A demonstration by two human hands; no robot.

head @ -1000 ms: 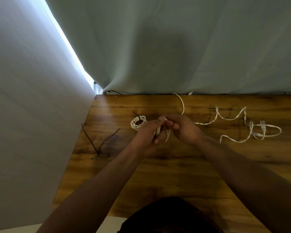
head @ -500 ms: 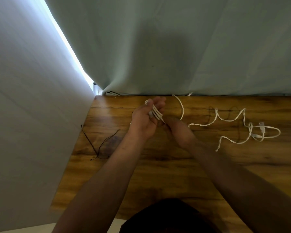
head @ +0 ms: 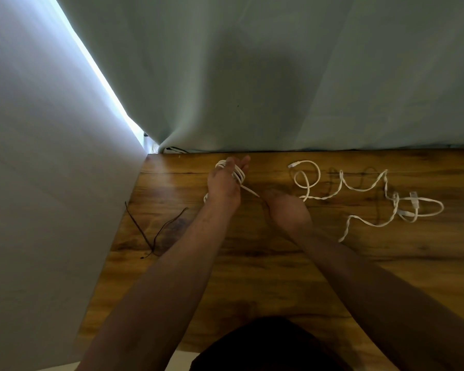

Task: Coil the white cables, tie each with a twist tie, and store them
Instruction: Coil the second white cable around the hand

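A white cable (head: 238,174) is wound in several loops round the fingers of my left hand (head: 223,184), which is raised near the table's far edge with its fingers pointing at the curtain. One taut strand (head: 250,190) runs from those loops down to my right hand (head: 288,208), which pinches it; the fingers are hidden behind the back of the hand. The rest of the loose white cable (head: 359,189) snakes across the table to the right, with an inline piece (head: 413,203) among its loops. A small finished coil (head: 206,198) peeks out under my left wrist.
Thin black twist ties (head: 152,232) lie near the left edge of the wooden table (head: 252,263). A grey-green curtain (head: 279,76) hangs along the far edge. A pale wall (head: 38,156) borders the left side.
My left hand has lifted toward the curtain with the loops round its fingers. My right hand dropped back along the strand. The loose cable slid left, its end now curled on the table.
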